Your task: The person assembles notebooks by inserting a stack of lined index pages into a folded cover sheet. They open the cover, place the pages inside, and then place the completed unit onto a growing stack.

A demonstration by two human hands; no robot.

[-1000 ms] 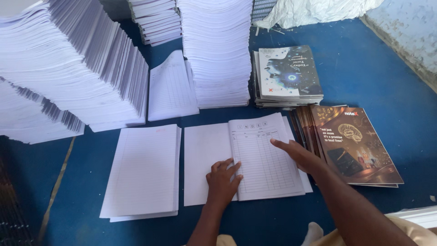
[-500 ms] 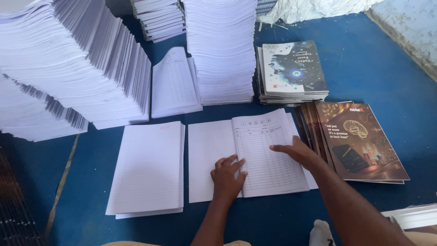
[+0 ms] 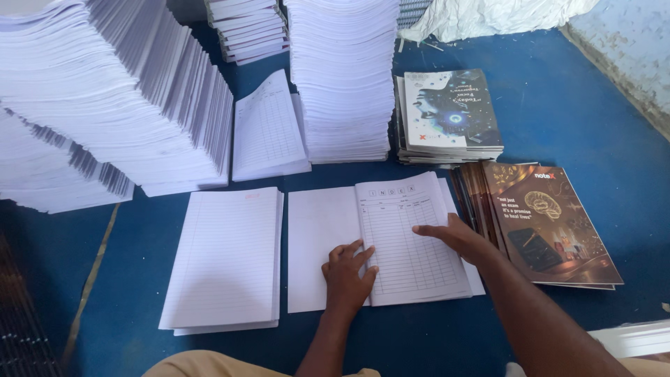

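Index sheet [image 3: 412,241] under both flat hands

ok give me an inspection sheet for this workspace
surface: blue mat, mostly covered.
job's things: open page set, blank sheet left, ruled table sheet right.
clutter: lined stack, tall paper piles, dark covers, brown covers.
grippers: left hand flat on the centre fold; right hand flat on the ruled sheet.
cables: nothing seen.
surroundings: pale wall, white sheeting.
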